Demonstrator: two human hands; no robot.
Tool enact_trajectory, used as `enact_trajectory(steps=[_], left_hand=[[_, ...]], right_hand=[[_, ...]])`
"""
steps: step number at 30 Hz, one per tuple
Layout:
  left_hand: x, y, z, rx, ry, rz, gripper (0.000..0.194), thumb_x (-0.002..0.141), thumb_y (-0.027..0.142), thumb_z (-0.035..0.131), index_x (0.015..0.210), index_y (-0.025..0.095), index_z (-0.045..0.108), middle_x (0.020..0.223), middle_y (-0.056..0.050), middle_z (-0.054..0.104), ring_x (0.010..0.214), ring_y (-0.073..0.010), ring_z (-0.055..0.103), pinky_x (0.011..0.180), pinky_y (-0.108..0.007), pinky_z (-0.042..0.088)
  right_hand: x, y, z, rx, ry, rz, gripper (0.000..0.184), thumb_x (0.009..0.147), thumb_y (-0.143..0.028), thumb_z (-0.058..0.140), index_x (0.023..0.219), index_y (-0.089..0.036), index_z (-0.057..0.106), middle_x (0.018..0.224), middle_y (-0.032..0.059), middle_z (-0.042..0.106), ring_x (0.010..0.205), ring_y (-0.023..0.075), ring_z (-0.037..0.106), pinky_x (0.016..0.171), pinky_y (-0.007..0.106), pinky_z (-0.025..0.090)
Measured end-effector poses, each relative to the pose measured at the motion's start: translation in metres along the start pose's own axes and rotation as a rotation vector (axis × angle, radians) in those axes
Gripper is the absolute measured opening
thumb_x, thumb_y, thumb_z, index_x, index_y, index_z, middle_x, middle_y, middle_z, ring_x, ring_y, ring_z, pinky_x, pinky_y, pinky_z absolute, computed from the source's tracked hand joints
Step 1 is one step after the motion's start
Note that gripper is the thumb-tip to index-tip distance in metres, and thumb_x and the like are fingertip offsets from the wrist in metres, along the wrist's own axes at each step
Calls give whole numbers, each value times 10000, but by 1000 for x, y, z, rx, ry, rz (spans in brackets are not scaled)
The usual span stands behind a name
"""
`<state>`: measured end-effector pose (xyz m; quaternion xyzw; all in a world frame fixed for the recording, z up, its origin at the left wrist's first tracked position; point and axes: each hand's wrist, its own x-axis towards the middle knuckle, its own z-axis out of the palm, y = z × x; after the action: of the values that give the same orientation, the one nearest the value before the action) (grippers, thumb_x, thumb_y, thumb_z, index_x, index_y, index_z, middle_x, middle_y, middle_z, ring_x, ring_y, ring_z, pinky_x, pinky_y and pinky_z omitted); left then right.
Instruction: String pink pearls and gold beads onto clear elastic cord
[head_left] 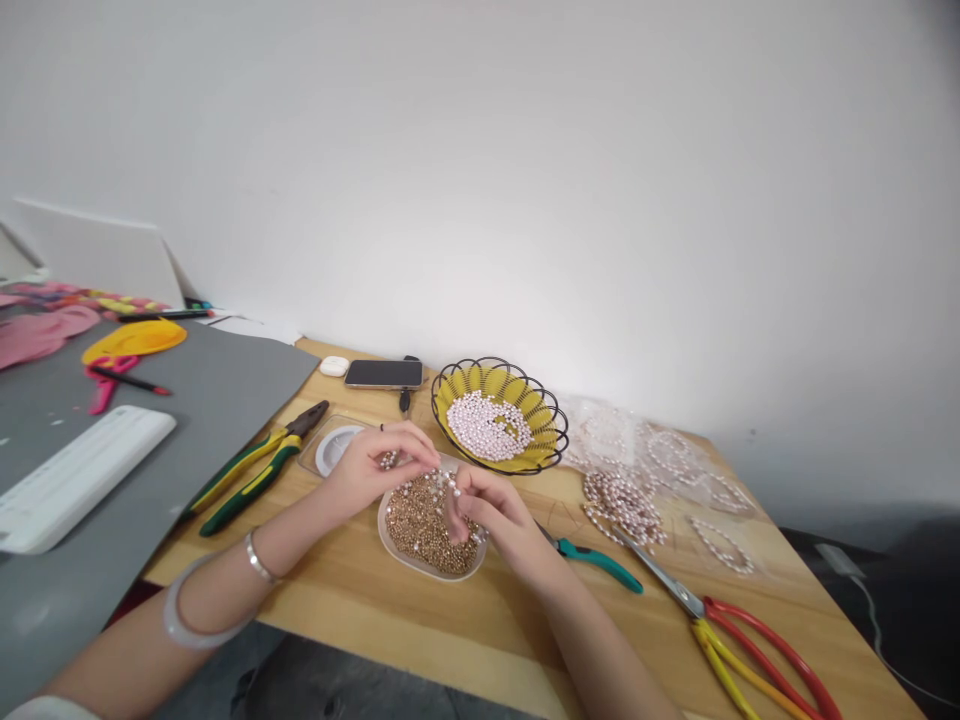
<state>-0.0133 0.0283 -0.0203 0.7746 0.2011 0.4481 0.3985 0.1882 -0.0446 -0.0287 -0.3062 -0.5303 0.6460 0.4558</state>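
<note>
Bead strand [453, 487], seemingly one, is pinched by two hands [386, 464] [501, 510] above one tray [407, 564]

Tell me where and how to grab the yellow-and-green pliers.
Probably best around both handles together, with the left hand, coming from the near left. The pliers lie with their dark nose pointing away toward the phone and the handles spread apart toward the near left, so a palm could close over them and squeeze.
</note>
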Motion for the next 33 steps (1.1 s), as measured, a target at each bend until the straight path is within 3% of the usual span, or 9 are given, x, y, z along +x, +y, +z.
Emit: enact_trajectory(steps=[14, 25, 33], left_hand=[[-2, 2, 2, -31, 42, -157, 70, 836, 150, 715, 901, 172, 723, 816, -34, 750, 720, -139, 642, 662, -234, 494], [-2, -1, 1, -87, 35, -81, 73, 850, 135, 712, 881, 188, 753, 833, -39, 755, 777, -146, 683, 731, -257, 533], [0, 2, -1, -13, 31, -53, 76, 871, 240, 719, 885, 199, 781, 838, -65, 758, 771, -167, 682, 727, -303, 561]], right_hand=[[0, -3, 1, -14, -7, 18, 278, 923, -368, 632, 737, -186, 534, 613, -28, 566, 578, 130, 517, 637, 278, 434], [0, -2, 1, -15, 5, 19, 297, 922, -397, 625, 732, -194, 519, 602, -37, 566, 574, 129, 517, 637, 273, 437], [0, -5, 2, -45, 23, 33, 294, 910, -399, 624, 719, -201, 518, 598, -35, 563, 572, 137, 508, 641, 284, 415]])
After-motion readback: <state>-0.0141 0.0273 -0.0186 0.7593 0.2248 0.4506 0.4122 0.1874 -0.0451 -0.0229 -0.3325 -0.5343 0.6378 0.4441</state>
